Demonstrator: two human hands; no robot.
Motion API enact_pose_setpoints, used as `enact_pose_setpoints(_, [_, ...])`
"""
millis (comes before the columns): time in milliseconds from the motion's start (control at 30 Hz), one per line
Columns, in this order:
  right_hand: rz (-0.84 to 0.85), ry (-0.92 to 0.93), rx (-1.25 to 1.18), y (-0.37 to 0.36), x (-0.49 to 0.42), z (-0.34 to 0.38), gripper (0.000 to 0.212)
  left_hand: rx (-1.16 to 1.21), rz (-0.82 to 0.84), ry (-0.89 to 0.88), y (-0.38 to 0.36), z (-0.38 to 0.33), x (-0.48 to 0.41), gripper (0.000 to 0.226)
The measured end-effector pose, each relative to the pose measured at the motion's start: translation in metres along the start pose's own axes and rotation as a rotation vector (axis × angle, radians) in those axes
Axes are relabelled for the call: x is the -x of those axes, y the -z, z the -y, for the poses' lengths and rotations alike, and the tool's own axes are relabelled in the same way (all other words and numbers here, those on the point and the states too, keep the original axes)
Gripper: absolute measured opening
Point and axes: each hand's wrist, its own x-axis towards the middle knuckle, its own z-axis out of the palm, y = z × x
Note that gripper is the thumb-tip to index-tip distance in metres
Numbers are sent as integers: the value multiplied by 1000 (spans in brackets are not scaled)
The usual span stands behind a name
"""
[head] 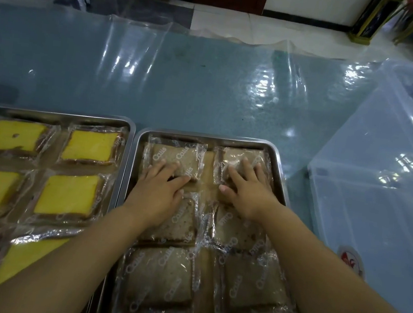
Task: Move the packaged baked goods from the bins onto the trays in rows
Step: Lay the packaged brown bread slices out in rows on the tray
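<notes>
While near tray rim (210, 136), right hand (249, 188)

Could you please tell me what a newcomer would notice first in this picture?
Both hands draw the eye: the left hand and the right hand lie flat on the two far brown packets in the right tray. Beside it, the left tray holds bright yellow cake packets in rows, and a clear plastic bin stands at the right.

Left tray (56, 113): silver-grey.
Left-tray cakes (89, 147): bright yellow, dark brown edges, clear wrap.
Right tray (207, 137): silver-grey.
Right-tray cakes (160, 277): pale brown, clear wrap with white lettering.
Bench (195, 85): blue-grey, finely speckled.
Bin (375, 201): translucent white; round red-and-white label (350, 260).
</notes>
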Motion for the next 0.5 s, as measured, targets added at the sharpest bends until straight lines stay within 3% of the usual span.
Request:
enact_pose_setpoints(167, [-122,20,-93,1,17,1,64,115,-5,-10,9,-4,10,46])
enact_pose_setpoints(300, [-254,77,-99,3,50,8,49,124,-65,5,17,-15,31,43])
enact_pose_setpoints(500, [-204,49,-41,-17,92,18,41,48,-52,57,8,-27,66,46])
